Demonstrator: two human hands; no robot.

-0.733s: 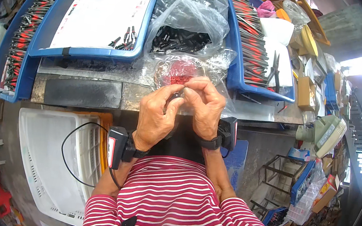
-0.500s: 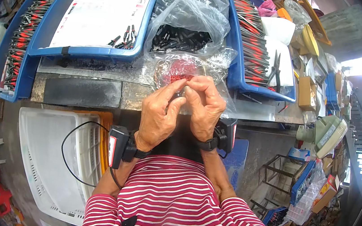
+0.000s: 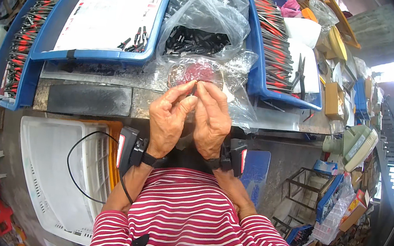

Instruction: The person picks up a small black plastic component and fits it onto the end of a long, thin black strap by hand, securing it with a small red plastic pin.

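My left hand (image 3: 168,114) and my right hand (image 3: 212,120) meet above the front edge of the workbench, fingertips pinched close together. A small dark piece (image 3: 193,90) shows between them, mostly covered by the fingers, and its kind cannot be made out. Just beyond the fingertips, small red parts (image 3: 199,72) lie under or in see-through plastic. Behind these, an open plastic bag (image 3: 210,14) holds many small black parts (image 3: 194,41). Several black pieces (image 3: 141,40) rest on the white sheet in the blue tray (image 3: 102,55) to the left.
Blue trays of red-and-black slender pieces stand far left (image 3: 31,34) and right (image 3: 273,44). Black-handled pliers (image 3: 300,76) lie in the right tray. A dark flat pad (image 3: 90,100) is on the bench's left. A white plastic crate (image 3: 53,169) sits below the bench.
My right hand has shifted left and turned more upright, its fingers straighter. My left hand has moved slightly left. The fingertips remain together.
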